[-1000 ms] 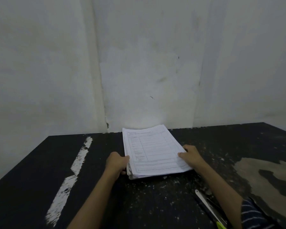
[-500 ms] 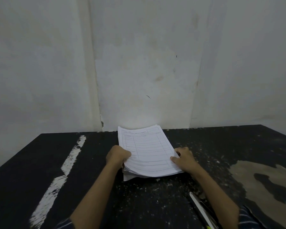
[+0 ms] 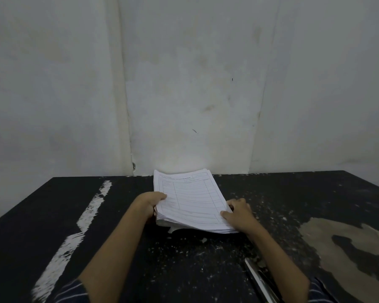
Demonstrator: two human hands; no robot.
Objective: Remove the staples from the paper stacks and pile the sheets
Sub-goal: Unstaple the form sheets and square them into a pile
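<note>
A white wall (image 3: 184, 73) stands behind a big black table (image 3: 42, 215) with a white paint stripe (image 3: 83, 217). In the middle of the table lies a thick stack of printed forms (image 3: 190, 200), its far end near the wall. The left hand (image 3: 150, 203) grips the stack's left edge, thumb on top. The right hand (image 3: 239, 213) holds the right edge, its fingers partly hidden under the sheets. A thin light-edged tool (image 3: 258, 278), maybe a ruler, lies half hidden under the right arm.
</note>
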